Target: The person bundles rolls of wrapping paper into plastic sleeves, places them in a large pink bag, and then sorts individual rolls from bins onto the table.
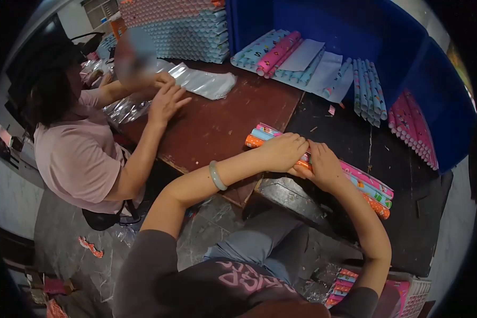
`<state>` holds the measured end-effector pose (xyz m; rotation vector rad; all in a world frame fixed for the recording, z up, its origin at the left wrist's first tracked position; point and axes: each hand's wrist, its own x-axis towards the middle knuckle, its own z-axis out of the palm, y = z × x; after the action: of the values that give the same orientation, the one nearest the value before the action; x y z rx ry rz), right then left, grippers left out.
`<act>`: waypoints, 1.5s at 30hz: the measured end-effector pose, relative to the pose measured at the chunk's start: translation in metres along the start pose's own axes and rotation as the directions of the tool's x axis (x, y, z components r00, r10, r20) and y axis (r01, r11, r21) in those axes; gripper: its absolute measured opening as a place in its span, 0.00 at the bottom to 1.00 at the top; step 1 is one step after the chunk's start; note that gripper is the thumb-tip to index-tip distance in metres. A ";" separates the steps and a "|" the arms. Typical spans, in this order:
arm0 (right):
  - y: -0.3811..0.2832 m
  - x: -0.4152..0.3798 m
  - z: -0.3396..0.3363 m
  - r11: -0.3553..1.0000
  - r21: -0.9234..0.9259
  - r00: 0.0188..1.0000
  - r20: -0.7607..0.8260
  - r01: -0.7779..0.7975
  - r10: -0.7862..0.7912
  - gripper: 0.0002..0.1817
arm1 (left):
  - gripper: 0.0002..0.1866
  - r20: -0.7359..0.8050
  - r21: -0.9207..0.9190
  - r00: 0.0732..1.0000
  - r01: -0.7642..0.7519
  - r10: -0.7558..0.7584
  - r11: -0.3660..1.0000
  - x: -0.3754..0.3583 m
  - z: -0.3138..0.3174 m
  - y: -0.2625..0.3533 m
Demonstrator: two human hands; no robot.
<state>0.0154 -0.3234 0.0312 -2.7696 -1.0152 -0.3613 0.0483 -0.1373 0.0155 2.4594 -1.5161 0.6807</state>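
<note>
Three rolls of patterned paper, a pink roll (368,178), a light blue roll (375,194) and an orange roll (377,206), lie side by side, slanting across the table in front of me. My left hand (283,152), below a wrist with a pale bangle (217,176), is closed over their middle. Right beside it, my right hand (324,165) curls around the same rolls, and the two hands touch. My fingers hide the rolls' middle part; both ends stick out.
Paper rolls (281,50) and pink rolls (411,130) lie along a blue partition (336,26). A tall stack of rolls (188,32) stands at the back. On the left, a person (82,151) works near clear plastic sleeves (209,85) on the brown tabletop (217,138).
</note>
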 end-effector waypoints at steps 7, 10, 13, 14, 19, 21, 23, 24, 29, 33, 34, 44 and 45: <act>-0.021 0.018 0.015 0.998 -0.045 0.994 -0.098 -0.052 0.047 0.34 | 0.38 -0.003 -0.161 0.997 0.077 -0.078 0.984 -0.023 -0.013 -0.028; -0.021 0.018 0.015 0.998 -0.061 0.990 -0.142 -0.016 0.007 0.34 | 0.38 0.091 -0.051 0.991 0.107 -0.102 0.993 -0.035 -0.021 -0.038; -0.026 0.019 0.009 1.000 -0.024 0.994 -0.104 0.015 -0.017 0.35 | 0.37 0.079 -0.046 0.993 0.097 -0.093 0.994 -0.037 -0.016 -0.038; -0.030 0.020 0.003 0.999 -0.036 0.996 -0.079 0.032 -0.035 0.36 | 0.35 0.067 -0.039 0.995 0.083 -0.080 0.996 -0.038 -0.015 -0.039; -0.033 0.025 0.012 0.999 0.016 0.999 0.000 -0.035 0.035 0.37 | 0.35 0.068 -0.014 0.996 0.058 -0.057 0.998 -0.041 -0.012 -0.045; -0.036 0.028 0.011 0.999 0.036 0.999 0.008 -0.036 0.035 0.36 | 0.33 0.097 -0.023 0.993 0.073 -0.070 0.997 -0.043 -0.016 -0.044; -0.039 0.029 0.011 0.998 0.044 0.999 0.013 -0.039 0.039 0.35 | 0.31 0.054 -0.006 0.996 0.068 -0.067 0.998 -0.047 -0.022 -0.038; -0.041 0.029 0.010 0.997 0.064 0.999 0.002 -0.032 0.032 0.35 | 0.29 0.005 0.007 0.998 0.056 -0.056 0.998 -0.049 -0.025 -0.035; -0.053 0.034 0.012 0.998 0.068 0.999 -0.046 0.016 -0.013 0.33 | 0.26 0.069 0.036 0.986 0.152 -0.155 0.988 -0.061 -0.040 -0.028; -0.068 0.048 0.009 0.995 0.069 0.993 -0.103 0.067 -0.059 0.32 | 0.28 0.117 0.152 0.958 0.243 -0.261 0.958 -0.070 -0.065 -0.023; -0.071 0.054 0.011 0.994 0.061 0.987 -0.142 0.089 -0.079 0.32 | 0.28 0.106 0.158 0.959 0.246 -0.264 0.956 -0.072 -0.069 -0.025; -0.089 0.072 0.017 0.987 0.055 0.975 -0.174 0.151 -0.139 0.32 | 0.23 -0.004 0.209 0.955 0.289 -0.295 0.934 -0.094 -0.076 -0.033; -0.089 0.072 0.017 0.987 0.072 0.978 -0.163 0.144 -0.131 0.32 | 0.23 -0.016 0.208 0.957 0.286 -0.290 0.935 -0.094 -0.076 -0.033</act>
<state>0.0132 -0.2081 0.0423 -2.5576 -1.1565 -0.5351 0.0194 -0.0179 0.0418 2.7689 -1.1000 0.7995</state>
